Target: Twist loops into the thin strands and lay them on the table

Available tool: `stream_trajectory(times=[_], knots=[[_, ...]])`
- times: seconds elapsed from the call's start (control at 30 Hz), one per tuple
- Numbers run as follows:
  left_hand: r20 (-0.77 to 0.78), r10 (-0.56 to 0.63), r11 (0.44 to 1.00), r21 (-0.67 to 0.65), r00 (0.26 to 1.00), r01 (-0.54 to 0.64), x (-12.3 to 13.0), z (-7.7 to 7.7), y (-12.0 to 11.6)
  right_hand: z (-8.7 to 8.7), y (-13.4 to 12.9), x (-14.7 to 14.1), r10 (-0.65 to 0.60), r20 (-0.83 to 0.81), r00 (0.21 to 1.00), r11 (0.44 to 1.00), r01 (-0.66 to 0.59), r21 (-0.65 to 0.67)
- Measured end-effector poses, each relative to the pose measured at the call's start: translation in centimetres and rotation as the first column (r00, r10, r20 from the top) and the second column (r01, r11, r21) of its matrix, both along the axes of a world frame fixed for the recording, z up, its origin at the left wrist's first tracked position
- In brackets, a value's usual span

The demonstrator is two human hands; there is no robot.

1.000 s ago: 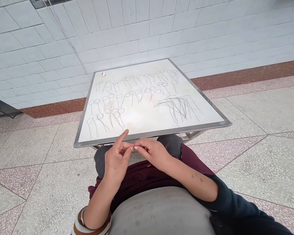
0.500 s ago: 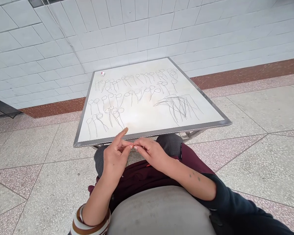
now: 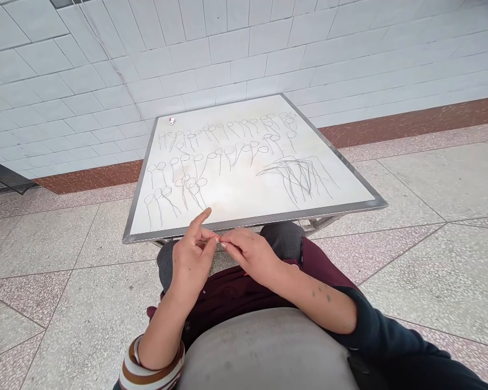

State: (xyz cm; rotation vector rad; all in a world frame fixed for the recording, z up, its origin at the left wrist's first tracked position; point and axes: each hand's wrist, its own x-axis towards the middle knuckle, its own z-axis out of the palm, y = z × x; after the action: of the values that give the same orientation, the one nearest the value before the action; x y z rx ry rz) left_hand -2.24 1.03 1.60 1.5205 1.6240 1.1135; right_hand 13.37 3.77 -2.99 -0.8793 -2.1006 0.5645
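Observation:
My left hand (image 3: 193,257) and my right hand (image 3: 252,253) meet just in front of the table's near edge, above my lap. Thumb and forefinger are pinched on each hand, and the fingertips of both nearly touch. Whatever lies between them is too small to make out. One finger of my left hand points up, away from the pinch. On the white table (image 3: 236,200) beyond lie rows of thin dark wire-like strands with a round loop at one end (image 3: 166,191). To the right is a loose bunch of strands without loops (image 3: 305,176).
A small white and red object (image 3: 172,121) sits at the table's far left corner. Grey trim (image 3: 264,220) borders the tabletop. A white tiled wall (image 3: 228,70) stands behind it, and speckled stone floor (image 3: 431,276) surrounds it.
My hands stay pinched together in nearly the same place, with only slight finger movement. The view has shifted a little; the strands on the table look unchanged.

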Motion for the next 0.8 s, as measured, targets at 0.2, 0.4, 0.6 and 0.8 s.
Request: stream_trajectory(times=[0.2, 0.4, 0.6, 0.8], knots=[[0.055, -0.019, 0.999, -0.030, 0.998, 0.021, -0.1, -0.3, 0.5, -0.2, -0.6, -0.4, -0.154, 0.165, 0.974, 0.963, 0.111, 0.247], [0.056, -0.034, 0.998, -0.042, 0.998, 0.036, -0.4, -0.7, 1.0, -0.8, -0.6, -0.8, -0.187, 0.203, 0.961, 0.944, 0.119, 0.308], [0.066, -0.040, 0.999, -0.024, 0.997, 0.042, -0.4, -0.2, 1.0, -0.6, 0.0, -0.4, -0.106, 0.080, 0.991, 0.991, 0.099, 0.087], [0.082, -0.031, 1.000, 0.003, 0.996, 0.031, -0.1, -0.1, 0.8, -0.5, 0.0, -0.2, -0.048, -0.004, 0.999, 0.999, 0.048, -0.018]])
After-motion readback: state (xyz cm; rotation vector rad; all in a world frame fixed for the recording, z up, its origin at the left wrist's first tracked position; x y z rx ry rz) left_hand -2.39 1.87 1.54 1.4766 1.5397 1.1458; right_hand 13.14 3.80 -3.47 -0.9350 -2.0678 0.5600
